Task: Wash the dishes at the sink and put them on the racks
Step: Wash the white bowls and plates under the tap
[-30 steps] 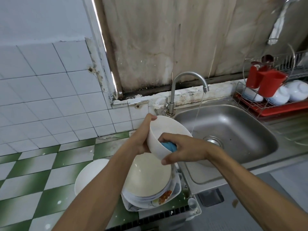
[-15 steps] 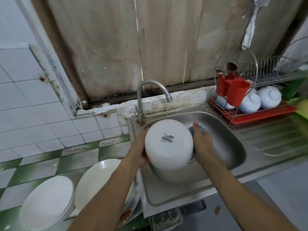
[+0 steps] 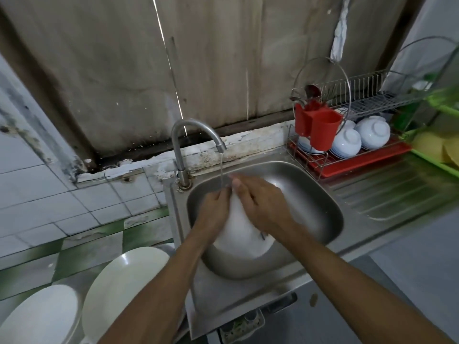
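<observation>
A white bowl [image 3: 239,235] is tilted, bottom up, inside the steel sink [image 3: 320,209], its far edge under the thin stream from the tap [image 3: 198,135]. My left hand [image 3: 213,216] grips the bowl's left side, fingers curled over it. My right hand [image 3: 260,204] lies across the top of the bowl with its fingers stretched toward the water. No sponge shows in this view. The wire dish rack [image 3: 352,95] stands at the back right of the sink.
Upturned white bowls [image 3: 347,142] and a red cutlery holder [image 3: 320,127] sit on the rack's red tray [image 3: 360,162]. Two large pale plates [image 3: 124,291] lie on the tiled counter at the left. A green rack [image 3: 437,150] stands at the far right beside the ribbed drainboard [image 3: 397,189].
The bowl went from above the stacked plates into the sink and now sits lower under the water. My right hand moved from its far rim onto its top; the blue sponge is out of sight.
</observation>
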